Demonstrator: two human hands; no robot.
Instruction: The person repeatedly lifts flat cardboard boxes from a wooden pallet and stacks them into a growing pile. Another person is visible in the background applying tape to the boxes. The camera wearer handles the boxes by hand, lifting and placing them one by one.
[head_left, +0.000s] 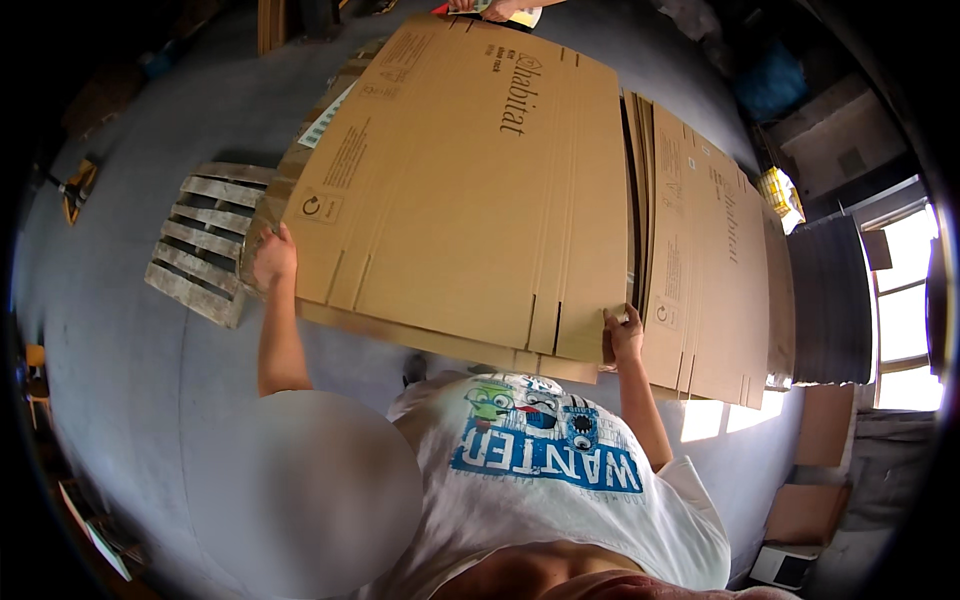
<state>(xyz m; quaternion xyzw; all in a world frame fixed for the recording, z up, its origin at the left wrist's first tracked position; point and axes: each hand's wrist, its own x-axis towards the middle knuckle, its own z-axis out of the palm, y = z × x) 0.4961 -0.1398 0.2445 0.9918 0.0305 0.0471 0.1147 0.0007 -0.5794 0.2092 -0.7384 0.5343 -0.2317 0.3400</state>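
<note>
A large flat cardboard sheet (450, 180) with slots and printing lies on top of a stack of similar sheets. My left hand (272, 258) grips its near left corner, fingers wrapped over the edge. My right hand (622, 335) grips the near right corner at a slot. The near edge of the sheet is raised slightly above the stack beneath it. A white printed T-shirt (560, 480) fills the lower middle of the view.
A wooden pallet (205, 245) sticks out left of the stack on the grey floor. More flat cardboard sheets (710, 260) lie at the right, beside a dark ribbed panel (830, 300) and a bright window (905, 300). Another person's hand (495, 8) is at the top edge.
</note>
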